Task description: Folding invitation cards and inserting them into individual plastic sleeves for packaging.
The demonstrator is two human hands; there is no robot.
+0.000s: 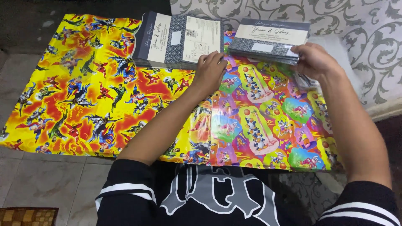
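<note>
We see two stacks of flat grey-and-cream cards already set along the far edge of the glossy wrapping sheets: the left card stack [178, 39], fanned open so its patterned inner panels show, and the right card stack [268, 39], squared and closed. We judge the sorting partly done, since both piles stand sizeable, though how much is left we cannot tell. Our left hand [211, 71] rests with curled fingers on the near edge of the left card stack. Our right hand [314, 60] grips the right end of the right card stack, fingers closed round it. The yellow comic-figure sheet [79, 92] lies left, slick and creased, overlapping the cartoon-oval sheet [272, 129] on the right.
</note>
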